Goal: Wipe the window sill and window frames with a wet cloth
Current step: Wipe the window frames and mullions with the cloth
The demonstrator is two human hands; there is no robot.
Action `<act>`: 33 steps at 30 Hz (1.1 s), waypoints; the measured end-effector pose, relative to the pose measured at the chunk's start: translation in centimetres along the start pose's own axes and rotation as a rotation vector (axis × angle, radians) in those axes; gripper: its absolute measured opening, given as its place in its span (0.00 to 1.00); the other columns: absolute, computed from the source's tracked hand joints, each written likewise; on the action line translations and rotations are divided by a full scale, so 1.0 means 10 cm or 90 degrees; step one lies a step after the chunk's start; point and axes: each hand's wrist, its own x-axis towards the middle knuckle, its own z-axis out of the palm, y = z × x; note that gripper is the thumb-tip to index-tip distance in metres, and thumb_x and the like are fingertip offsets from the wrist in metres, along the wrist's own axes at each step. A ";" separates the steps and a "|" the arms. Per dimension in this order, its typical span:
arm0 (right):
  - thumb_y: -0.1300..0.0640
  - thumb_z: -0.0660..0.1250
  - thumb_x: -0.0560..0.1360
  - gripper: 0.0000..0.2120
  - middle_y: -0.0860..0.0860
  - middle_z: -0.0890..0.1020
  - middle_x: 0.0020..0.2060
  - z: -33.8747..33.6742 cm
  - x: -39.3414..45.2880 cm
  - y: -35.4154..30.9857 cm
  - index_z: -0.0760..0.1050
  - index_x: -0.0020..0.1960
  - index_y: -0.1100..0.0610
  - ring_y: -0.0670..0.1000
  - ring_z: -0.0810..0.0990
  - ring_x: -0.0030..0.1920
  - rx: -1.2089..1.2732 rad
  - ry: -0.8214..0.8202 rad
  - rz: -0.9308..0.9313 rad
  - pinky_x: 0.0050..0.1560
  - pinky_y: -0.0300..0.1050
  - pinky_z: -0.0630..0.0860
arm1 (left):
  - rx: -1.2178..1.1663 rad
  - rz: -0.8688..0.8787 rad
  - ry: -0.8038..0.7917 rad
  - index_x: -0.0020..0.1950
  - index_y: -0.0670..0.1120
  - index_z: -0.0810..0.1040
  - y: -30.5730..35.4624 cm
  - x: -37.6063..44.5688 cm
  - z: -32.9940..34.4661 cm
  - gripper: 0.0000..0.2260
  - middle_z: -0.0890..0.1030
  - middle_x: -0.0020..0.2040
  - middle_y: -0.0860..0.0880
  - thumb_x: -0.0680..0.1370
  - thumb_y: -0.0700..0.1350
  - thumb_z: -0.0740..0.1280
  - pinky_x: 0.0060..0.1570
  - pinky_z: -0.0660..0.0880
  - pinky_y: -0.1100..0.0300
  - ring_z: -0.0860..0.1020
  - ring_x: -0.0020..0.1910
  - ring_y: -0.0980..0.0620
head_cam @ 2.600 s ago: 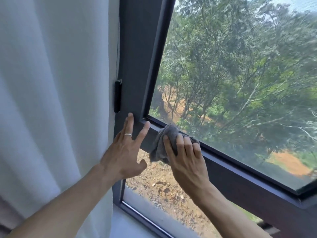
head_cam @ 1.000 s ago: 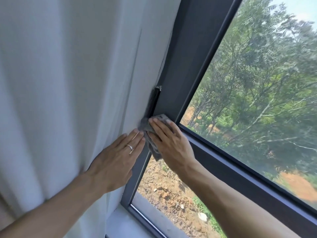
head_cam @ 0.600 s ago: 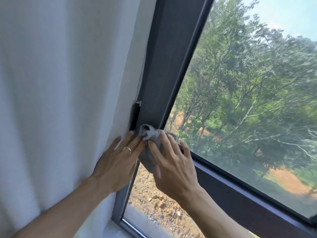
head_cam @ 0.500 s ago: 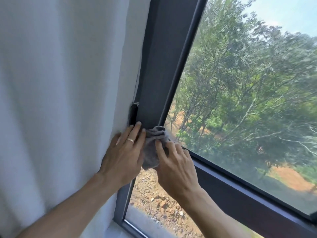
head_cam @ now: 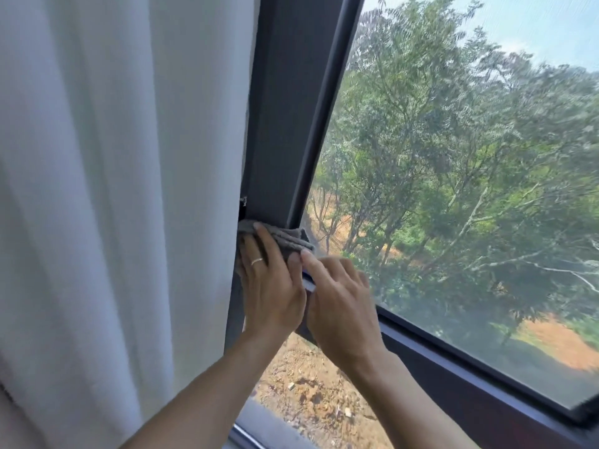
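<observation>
Grey cloth pressed flat against the dark window frame, at the foot of its upright post where the crossbar meets it. Left hand laid over the cloth, fingers straight, ring on one finger. Right hand just beside, against the crossbar, fingers extended, fingertips touching the cloth's edge. White curtain hanging left of the frame, touching the post. Trees beyond the glass.
</observation>
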 end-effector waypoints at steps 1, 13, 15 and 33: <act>0.54 0.50 0.74 0.25 0.54 0.81 0.53 -0.05 0.00 0.05 0.76 0.64 0.60 0.56 0.78 0.54 -0.029 0.048 -0.018 0.51 0.52 0.76 | 0.017 0.022 0.047 0.80 0.42 0.41 0.01 0.05 0.02 0.31 0.50 0.79 0.36 0.84 0.55 0.50 0.76 0.45 0.47 0.51 0.78 0.38; 0.60 0.72 0.66 0.46 0.59 0.47 0.80 -0.15 0.19 0.47 0.56 0.79 0.57 0.58 0.44 0.79 -0.339 0.026 -0.064 0.76 0.59 0.34 | -0.134 -0.052 0.113 0.79 0.53 0.52 0.19 -0.05 0.00 0.27 0.53 0.80 0.46 0.80 0.57 0.48 0.69 0.66 0.54 0.62 0.75 0.45; 0.58 0.73 0.66 0.47 0.58 0.45 0.80 -0.16 0.18 0.47 0.54 0.80 0.57 0.58 0.44 0.79 -0.359 0.017 -0.061 0.75 0.58 0.32 | -0.094 -0.054 0.145 0.79 0.51 0.55 0.18 -0.08 0.05 0.26 0.58 0.79 0.43 0.81 0.52 0.53 0.67 0.69 0.50 0.64 0.73 0.42; 0.49 0.71 0.69 0.48 0.57 0.37 0.79 -0.11 0.18 0.54 0.48 0.80 0.54 0.56 0.36 0.79 -0.379 0.004 -0.069 0.74 0.58 0.28 | 0.092 0.192 0.192 0.79 0.45 0.57 -0.20 0.40 -0.08 0.35 0.57 0.76 0.36 0.76 0.56 0.64 0.70 0.66 0.41 0.59 0.75 0.35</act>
